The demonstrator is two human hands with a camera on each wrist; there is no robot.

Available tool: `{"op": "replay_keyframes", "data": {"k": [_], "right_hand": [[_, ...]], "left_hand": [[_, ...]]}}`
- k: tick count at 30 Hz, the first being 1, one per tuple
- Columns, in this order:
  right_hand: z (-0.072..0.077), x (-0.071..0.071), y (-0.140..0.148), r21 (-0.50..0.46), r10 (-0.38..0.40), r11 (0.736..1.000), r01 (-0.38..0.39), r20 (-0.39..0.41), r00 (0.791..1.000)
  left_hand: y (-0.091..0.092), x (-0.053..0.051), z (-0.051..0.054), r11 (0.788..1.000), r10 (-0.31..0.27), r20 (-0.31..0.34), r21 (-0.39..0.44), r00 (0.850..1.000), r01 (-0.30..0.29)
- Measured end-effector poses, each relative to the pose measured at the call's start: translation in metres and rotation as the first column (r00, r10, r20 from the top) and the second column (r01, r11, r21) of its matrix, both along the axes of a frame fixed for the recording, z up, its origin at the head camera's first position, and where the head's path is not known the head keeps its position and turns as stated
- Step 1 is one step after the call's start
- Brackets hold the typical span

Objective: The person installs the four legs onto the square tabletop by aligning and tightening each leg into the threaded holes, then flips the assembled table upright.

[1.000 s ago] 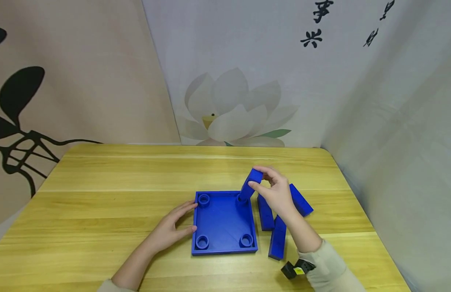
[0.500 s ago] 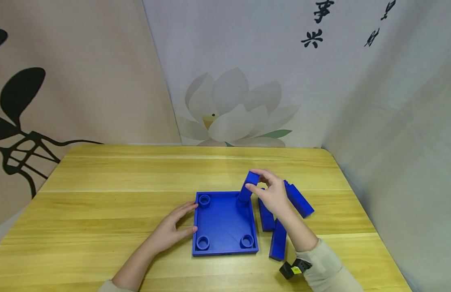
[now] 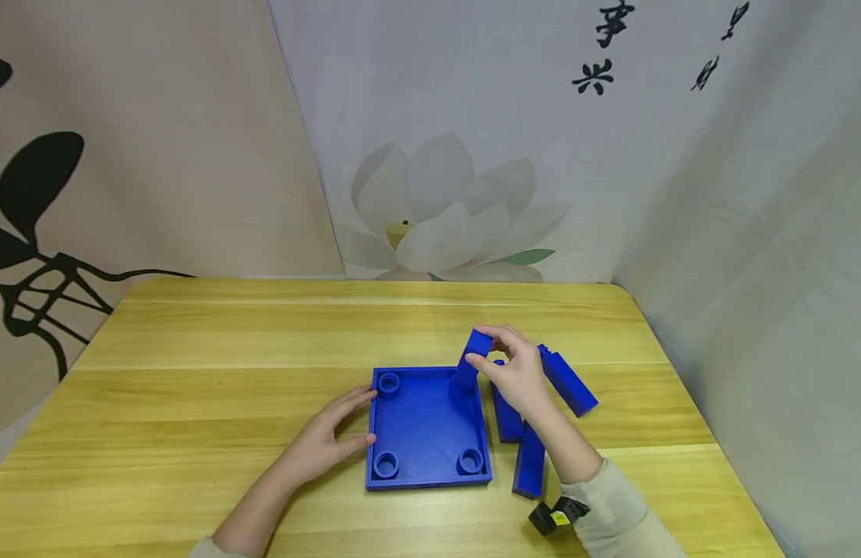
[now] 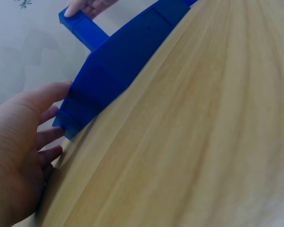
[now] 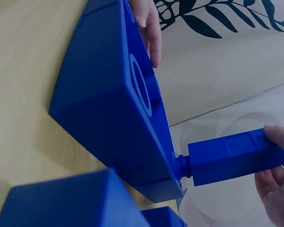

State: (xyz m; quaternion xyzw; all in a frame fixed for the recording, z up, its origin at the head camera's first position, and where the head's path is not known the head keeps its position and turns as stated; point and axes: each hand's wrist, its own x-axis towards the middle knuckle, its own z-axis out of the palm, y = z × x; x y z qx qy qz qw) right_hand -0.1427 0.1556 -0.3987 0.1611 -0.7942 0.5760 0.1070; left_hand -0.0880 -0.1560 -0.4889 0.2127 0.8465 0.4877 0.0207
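Right fingers [image 3: 503,335] pinched a square post [image 5: 236,156] at the tray's [image 3: 430,426] far-right corner; left fingers [image 3: 356,398], spread, apparently steadied its left side.

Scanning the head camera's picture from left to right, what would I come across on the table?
The person's left hand → the blue tray → an upper loose block → a lower loose block → the rightmost loose block.
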Motion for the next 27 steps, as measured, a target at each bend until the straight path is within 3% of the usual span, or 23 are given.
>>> {"op": "replay_keyframes", "data": {"k": [7, 15, 27], "right_hand": [[0.023, 0.013, -0.008, 0.058, 0.003, 0.998, -0.001, -0.032, 0.999], [-0.004, -0.002, -0.003, 0.066, -0.040, 0.997, 0.042, -0.030, 0.999], [-0.009, -0.001, 0.000, 0.052, -0.083, 0.995, 0.086, -0.057, 0.995]], "left_hand": [[-0.001, 0.000, -0.002, 1.000, 0.004, -0.002, 0.007, 1.000, -0.004], [-0.001, 0.000, -0.002, 1.000, 0.011, -0.011, -0.011, 1.000, -0.011], [0.001, -0.001, -0.001, 1.000, 0.005, -0.010, -0.007, 1.000, -0.005]]}}
